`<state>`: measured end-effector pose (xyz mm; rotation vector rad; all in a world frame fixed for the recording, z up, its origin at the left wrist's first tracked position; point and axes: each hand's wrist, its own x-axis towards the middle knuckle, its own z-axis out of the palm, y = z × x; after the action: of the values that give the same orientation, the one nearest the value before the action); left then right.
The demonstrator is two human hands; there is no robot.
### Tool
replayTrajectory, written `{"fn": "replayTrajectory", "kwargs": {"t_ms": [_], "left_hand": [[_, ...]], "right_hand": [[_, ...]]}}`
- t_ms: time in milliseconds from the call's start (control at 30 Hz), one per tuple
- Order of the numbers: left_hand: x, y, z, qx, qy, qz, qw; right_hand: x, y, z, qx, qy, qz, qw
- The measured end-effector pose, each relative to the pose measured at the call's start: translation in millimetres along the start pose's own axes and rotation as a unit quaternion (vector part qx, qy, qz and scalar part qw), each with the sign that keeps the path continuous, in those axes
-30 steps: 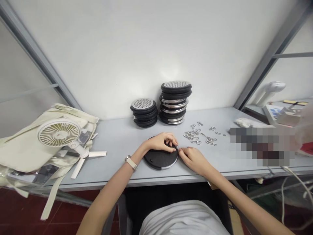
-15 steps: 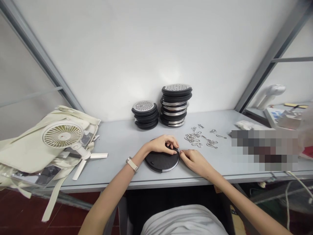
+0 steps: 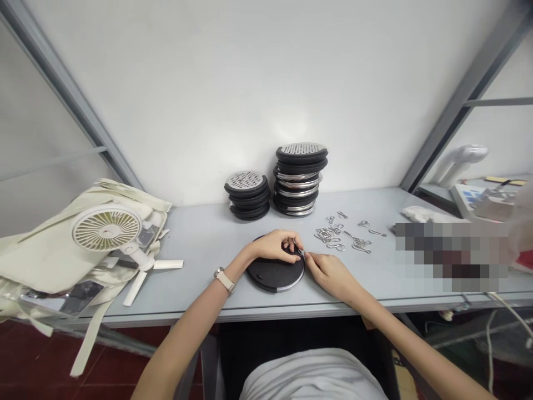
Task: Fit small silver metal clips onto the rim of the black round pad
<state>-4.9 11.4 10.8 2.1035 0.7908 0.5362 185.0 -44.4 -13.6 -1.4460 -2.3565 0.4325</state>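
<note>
A black round disc (image 3: 278,274) with a bright metal rim lies flat on the grey table in front of me. My left hand (image 3: 278,245) rests over its far side, thumb and fingers closed at the right edge. There a small metal hook clip (image 3: 301,253) shows between my two hands. The fingertips of my right hand (image 3: 327,271) pinch that clip just outside the rim; the fingers partly hide it. Right of the disc lies a loose pile of metal hook clips (image 3: 328,234), several more scattered beside it.
A short stack of discs (image 3: 249,195) and a taller stack (image 3: 300,180) stand by the wall. On the left are a white fan (image 3: 107,230) and a cream bag (image 3: 45,250). A blurred patch (image 3: 449,255) covers things at the right.
The metal clip at the disc's right edge now shows more clearly between my fingertips. My right hand has shifted very slightly left; the disc has hardly moved.
</note>
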Motion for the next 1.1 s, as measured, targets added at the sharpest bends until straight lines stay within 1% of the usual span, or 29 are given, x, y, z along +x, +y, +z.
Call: {"fn": "replayTrajectory", "kwargs": {"t_ms": [100, 200, 400, 533, 833, 1100], "left_hand": [[0.1, -0.4, 0.2, 0.001, -0.002, -0.002, 1.0], [0.7, -1.1, 0.3, 0.0, -0.003, 0.002, 1.0], [2.4, -6.9, 0.4, -0.041, -0.015, 0.037, 0.998], [3.1, -7.8, -0.1, -0.05, -0.02, 0.049, 0.997], [4.2, -5.8, 0.2, -0.051, -0.018, 0.036, 0.998], [3.7, -6.6, 0.0, -0.053, -0.017, 0.04, 0.998]], "right_hand": [[0.9, -1.5, 0.4, -0.038, 0.001, -0.005, 0.999], [0.9, -2.3, 0.0, -0.055, 0.002, -0.01, 0.998], [-0.6, -2.7, -0.2, -0.054, 0.002, -0.024, 0.998], [-2.0, -1.5, 0.5, -0.051, 0.005, -0.025, 0.998], [-2.0, -1.8, 0.6, -0.038, 0.01, -0.028, 0.999], [-3.5, -1.0, 0.5, -0.016, 0.021, -0.02, 0.999]]}}
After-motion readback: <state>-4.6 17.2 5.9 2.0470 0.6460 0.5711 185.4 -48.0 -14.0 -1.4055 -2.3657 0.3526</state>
